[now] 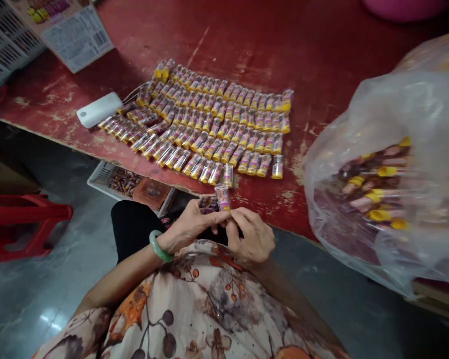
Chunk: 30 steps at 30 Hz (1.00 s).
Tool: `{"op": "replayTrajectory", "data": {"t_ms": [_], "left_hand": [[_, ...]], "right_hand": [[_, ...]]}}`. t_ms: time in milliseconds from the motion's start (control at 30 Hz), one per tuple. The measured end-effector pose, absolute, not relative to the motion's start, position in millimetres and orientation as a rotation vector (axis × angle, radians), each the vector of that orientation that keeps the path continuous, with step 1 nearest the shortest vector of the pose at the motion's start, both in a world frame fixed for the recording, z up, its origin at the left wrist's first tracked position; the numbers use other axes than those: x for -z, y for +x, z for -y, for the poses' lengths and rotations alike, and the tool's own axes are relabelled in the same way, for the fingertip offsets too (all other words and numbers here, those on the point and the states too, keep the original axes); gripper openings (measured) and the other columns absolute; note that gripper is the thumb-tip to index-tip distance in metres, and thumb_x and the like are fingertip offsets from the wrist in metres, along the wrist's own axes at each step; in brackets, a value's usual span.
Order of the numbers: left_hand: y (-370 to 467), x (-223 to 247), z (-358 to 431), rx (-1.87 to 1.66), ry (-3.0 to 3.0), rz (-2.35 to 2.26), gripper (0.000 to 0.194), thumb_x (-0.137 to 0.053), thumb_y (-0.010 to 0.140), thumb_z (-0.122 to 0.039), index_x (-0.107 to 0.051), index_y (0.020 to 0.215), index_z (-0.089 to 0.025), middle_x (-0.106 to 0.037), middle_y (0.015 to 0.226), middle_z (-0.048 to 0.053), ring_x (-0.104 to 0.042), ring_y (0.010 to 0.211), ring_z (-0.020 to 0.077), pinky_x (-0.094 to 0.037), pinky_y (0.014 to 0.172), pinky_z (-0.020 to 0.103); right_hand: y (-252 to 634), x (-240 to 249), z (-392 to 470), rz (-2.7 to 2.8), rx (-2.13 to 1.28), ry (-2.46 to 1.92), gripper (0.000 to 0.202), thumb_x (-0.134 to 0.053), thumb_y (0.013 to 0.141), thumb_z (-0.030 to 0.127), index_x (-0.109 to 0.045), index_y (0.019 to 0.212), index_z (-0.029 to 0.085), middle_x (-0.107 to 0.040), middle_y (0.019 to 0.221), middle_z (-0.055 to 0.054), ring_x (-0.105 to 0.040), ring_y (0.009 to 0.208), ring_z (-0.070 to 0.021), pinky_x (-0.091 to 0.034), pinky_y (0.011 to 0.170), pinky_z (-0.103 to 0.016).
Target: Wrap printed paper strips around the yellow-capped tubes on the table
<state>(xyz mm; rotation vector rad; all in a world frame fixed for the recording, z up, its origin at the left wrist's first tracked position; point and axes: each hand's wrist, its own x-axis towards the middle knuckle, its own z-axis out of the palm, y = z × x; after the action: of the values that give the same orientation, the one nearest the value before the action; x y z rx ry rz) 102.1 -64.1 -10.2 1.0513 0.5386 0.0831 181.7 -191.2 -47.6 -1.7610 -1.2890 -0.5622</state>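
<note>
Both my hands meet at the front edge of the red table [247,55], over my lap. My left hand [192,224], with a green bangle at the wrist, grips a small clear tube [222,198] with a pink label, which stands up from the fingers. My right hand [250,234] pinches at the tube's lower end; its fingertips touch those of my left hand. Just beyond them, several rows of similar tubes with yellow ends [209,117] lie on the table. One tube [228,175] lies close to the held one.
A clear plastic bag [344,119] of yellow-ended tubes bulges at the right. A white device [99,109] and a printed box [77,42] are on the left. Below the table edge sits a basket [97,183]; a red stool [22,224] stands at far left.
</note>
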Motion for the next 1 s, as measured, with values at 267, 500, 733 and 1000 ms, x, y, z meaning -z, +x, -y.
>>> {"op": "replayTrajectory", "data": {"t_ms": [267,500,733,1000], "left_hand": [[156.7,29.1,73.9,0.001,1.470,-0.524,0.038,-0.067,0.074,-0.052,-0.059,0.073,-0.015,-0.053,0.053,-0.003,-0.048,0.045,0.0086,-0.037,0.042,0.020],[123.5,31.9,64.3,-0.152,1.112,-0.756,0.033,-0.071,0.073,-0.043,-0.063,0.074,-0.011,-0.060,0.058,0.002,-0.051,0.046,0.0084,-0.037,0.042,0.019],[107.2,17.2,52.1,-0.108,0.572,-0.629,0.024,-0.065,0.075,-0.023,-0.068,0.093,-0.008,-0.071,0.084,0.012,-0.068,0.073,0.0202,-0.055,0.070,0.032],[99.2,19.1,59.5,-0.098,0.748,-0.594,0.027,-0.078,0.070,-0.024,-0.067,0.091,-0.012,-0.073,0.086,0.010,-0.070,0.073,0.0207,-0.057,0.071,0.032]], "right_hand": [[220.9,76.9,198.0,1.019,0.566,-1.962,0.012,-0.051,0.089,0.011,-0.061,0.094,0.016,-0.066,0.084,-0.010,-0.064,0.076,-0.0188,-0.054,0.066,-0.029],[230.5,97.5,158.5,1.034,0.432,-1.982,0.016,-0.045,0.088,0.010,-0.060,0.088,0.016,-0.064,0.081,-0.009,-0.062,0.076,-0.0204,-0.052,0.067,-0.030],[228.5,90.3,157.8,1.117,0.276,-2.020,0.015,-0.048,0.088,0.016,-0.060,0.096,0.017,-0.065,0.089,-0.010,-0.062,0.083,-0.0221,-0.052,0.071,-0.033],[217.7,33.3,197.0,0.966,-0.037,-1.783,0.004,-0.061,0.085,0.017,-0.064,0.084,0.019,-0.064,0.082,-0.004,-0.060,0.074,-0.0168,-0.049,0.066,-0.029]]}}
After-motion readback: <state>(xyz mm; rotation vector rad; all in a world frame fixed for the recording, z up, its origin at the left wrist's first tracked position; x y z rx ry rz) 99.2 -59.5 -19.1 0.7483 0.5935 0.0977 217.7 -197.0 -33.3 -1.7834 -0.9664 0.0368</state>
